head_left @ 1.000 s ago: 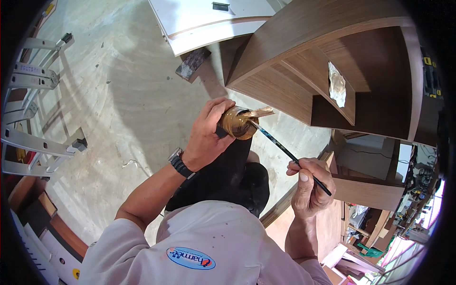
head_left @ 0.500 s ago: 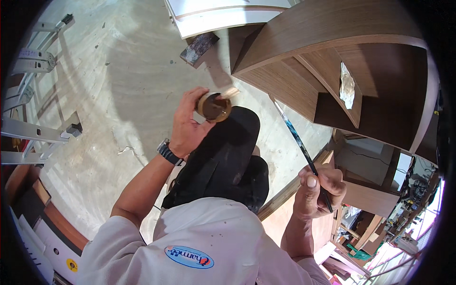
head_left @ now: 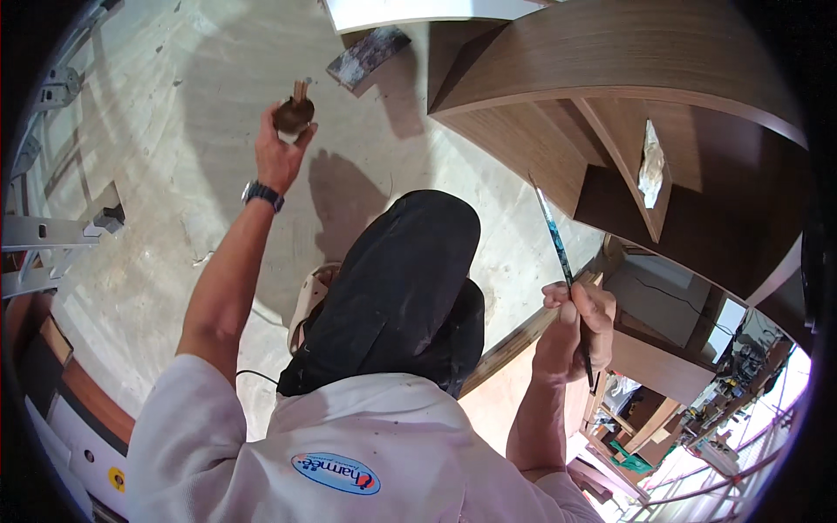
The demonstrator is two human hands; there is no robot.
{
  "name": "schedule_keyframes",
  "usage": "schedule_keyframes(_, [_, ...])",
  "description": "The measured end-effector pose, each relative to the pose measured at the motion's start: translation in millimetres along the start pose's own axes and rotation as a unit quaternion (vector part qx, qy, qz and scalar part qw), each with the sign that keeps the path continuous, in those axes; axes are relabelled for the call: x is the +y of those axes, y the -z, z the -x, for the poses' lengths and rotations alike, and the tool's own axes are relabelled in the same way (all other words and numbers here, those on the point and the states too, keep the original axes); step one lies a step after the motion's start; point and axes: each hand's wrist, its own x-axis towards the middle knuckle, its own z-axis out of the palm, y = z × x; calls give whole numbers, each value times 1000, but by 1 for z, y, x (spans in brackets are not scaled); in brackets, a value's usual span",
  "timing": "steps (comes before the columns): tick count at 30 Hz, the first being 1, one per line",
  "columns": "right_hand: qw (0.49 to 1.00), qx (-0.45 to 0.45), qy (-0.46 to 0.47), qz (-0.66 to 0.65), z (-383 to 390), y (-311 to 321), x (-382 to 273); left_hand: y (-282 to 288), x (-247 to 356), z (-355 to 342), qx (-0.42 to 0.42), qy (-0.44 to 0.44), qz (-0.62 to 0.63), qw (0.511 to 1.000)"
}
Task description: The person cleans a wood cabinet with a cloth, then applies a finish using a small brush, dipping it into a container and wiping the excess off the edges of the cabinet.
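Note:
Out over the concrete floor (head_left: 218,157), my left hand (head_left: 279,152) is closed around a small round pot (head_left: 294,117) with brown contents and short wooden sticks (head_left: 300,91) poking out of it. My right hand (head_left: 580,336) grips a long thin paintbrush (head_left: 558,243) with a blue and black handle, its tip pointing up beside a brown wood-grain cabinet (head_left: 663,57). On the cabinet's inner angled panel is a pale crumpled patch (head_left: 651,166), whose material I cannot make out. My bent knee (head_left: 405,266) in black trousers lies between the hands.
An aluminium ladder (head_left: 44,235) stands at the left. Boards (head_left: 87,410) lie at the lower left. A stained block (head_left: 368,57) sits on the floor by a white panel (head_left: 418,10). More cabinets (head_left: 663,366) and cluttered shelving (head_left: 741,383) fill the right.
My left hand has moved the pot up and left, away from the brush. The brush tip has left the pot and now points upward in my right hand.

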Motion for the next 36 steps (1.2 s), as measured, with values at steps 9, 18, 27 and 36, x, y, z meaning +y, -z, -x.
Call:
schedule_keyframes(9, [989,-88,-62,102,14,-60,107,-40,-88,-63,43,-70,-128,988])
schedule_keyframes(18, [973,-197,-42,112,36,-138,200,-51,-112,-64,49,-42,-144,988])
schedule_keyframes(27, [939,-308,-15,154,31,-192,244,-57,-106,-71,53,-60,-192,978])
schedule_keyframes(36, [931,-324,2,166,34,-202,269,-57,-103,-68,42,-23,-190,981])
